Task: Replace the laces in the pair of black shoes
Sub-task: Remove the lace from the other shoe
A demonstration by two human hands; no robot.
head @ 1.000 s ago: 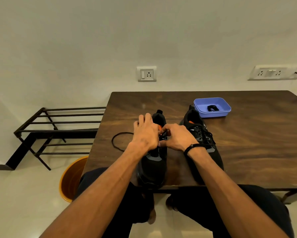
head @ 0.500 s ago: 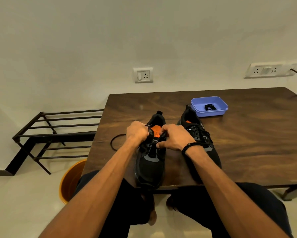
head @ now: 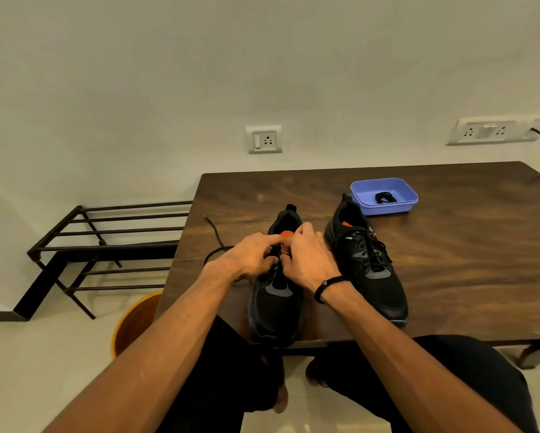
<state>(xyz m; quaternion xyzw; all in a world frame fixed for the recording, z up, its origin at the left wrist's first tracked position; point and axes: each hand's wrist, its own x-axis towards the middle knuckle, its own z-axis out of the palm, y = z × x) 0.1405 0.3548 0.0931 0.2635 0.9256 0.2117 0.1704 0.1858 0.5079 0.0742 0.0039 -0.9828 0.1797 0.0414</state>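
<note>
Left shoe, near bench edge: left hand and right hand curl over its eyelets, apparently pinching the lace; exact grip hidden. Right shoe laced, beside it. Tray holds a spare lace. Advice: thread evenly, keep ends equal.

A dark wooden table stands against a pale wall, black metal rack beside it.

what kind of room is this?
Likely a home room, perhaps an entryway: a wooden table against a plain wall with a socket, a metal shoe rack beside it, tiled floor.
</note>
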